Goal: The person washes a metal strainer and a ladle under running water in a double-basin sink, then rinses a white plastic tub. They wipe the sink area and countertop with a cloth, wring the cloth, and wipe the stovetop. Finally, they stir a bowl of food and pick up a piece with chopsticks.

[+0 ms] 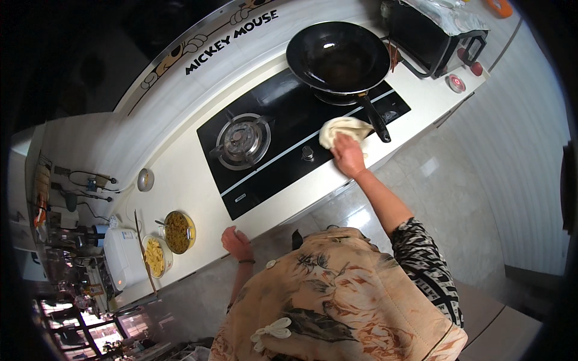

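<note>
My right hand (347, 155) presses a cream cloth (336, 131) onto the front part of the black glass gas hob (280, 167), just left of the wok's handle. A black wok (338, 56) sits over the right burner, its handle pointing towards me. The left burner (243, 141) has nothing on it, and a control knob (307, 153) shows between it and the cloth. My left hand (236, 242) rests by the counter's front edge near the hob's left corner, holding nothing that I can see.
Left on the counter (205, 234) stand a pot of cooked food (179, 232), a bowl of yellow food (156, 259) with chopsticks across it, a white appliance (124, 257) and a small metal bowl (145, 180). A microwave-like oven (424, 45) and a round red-and-white item (456, 83) are at right.
</note>
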Tool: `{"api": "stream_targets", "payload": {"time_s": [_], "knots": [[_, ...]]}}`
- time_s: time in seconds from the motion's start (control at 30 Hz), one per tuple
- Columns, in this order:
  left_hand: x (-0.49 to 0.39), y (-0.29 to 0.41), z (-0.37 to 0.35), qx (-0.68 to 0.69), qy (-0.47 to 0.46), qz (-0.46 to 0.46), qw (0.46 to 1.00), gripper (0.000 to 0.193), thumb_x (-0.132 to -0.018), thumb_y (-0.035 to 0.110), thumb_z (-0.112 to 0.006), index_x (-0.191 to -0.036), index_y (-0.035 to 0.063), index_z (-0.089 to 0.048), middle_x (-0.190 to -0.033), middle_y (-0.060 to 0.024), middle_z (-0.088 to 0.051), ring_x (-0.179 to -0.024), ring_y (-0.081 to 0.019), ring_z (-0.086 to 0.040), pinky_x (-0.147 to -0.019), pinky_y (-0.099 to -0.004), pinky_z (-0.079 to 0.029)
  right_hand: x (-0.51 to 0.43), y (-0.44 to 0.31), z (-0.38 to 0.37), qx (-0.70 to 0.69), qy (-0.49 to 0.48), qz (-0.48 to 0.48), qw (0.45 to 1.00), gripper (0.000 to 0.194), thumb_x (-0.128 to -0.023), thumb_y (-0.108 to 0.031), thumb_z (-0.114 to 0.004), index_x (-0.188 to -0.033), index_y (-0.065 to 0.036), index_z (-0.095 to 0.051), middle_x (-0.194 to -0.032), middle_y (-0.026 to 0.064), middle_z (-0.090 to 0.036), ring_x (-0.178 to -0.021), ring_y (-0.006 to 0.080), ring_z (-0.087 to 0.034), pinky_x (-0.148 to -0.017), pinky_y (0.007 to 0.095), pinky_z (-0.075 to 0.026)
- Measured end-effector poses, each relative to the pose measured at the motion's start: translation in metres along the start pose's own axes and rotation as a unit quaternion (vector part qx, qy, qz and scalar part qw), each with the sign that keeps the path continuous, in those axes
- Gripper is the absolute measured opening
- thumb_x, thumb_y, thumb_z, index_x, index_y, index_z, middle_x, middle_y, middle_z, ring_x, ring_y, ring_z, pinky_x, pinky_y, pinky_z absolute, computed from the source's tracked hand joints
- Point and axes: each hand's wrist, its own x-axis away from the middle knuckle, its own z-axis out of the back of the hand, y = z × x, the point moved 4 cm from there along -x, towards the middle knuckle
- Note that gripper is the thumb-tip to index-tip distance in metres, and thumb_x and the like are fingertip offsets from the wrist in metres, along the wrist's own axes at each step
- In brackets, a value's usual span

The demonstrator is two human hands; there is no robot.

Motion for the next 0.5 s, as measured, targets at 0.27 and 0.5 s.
{"api": "stream_targets", "payload": {"time_s": [0.27, 0.5], "knots": [[-0.013, 0.045, -0.010, -0.057, -0.020, -0.012, 0.998, 0.024, -0.080, 0.006, -0.052, -0.104, 0.0058, -0.054, -0.110, -0.0126, -0.052, -0.107, -0.0326, -0.047, -0.092, -0.0457, -0.034, -0.049, 0.048, -0.030, -0.245, -0.012, -0.177, 0.953, 0.027, -0.090, -0.026, -0.054, -0.106, -0.008, -0.067, -0.111, 0.0132, -0.064, -0.102, 0.0344, -0.057, -0.091, 0.0375, -0.044], [-0.015, 0.047, -0.007, -0.037, -0.036, -0.018, 0.999, 0.026, -0.078, 0.004, -0.050, -0.104, 0.0036, -0.054, -0.110, -0.0144, -0.053, -0.107, -0.0335, -0.046, -0.093, -0.0453, -0.034, -0.084, 0.055, -0.085, 0.066, -0.224, 0.004, 0.972, 0.033, -0.087, -0.037, -0.055, -0.113, -0.019, -0.066, -0.137, 0.0035, -0.049, -0.131, 0.0240, -0.038, -0.103, 0.0440, -0.031]]}}
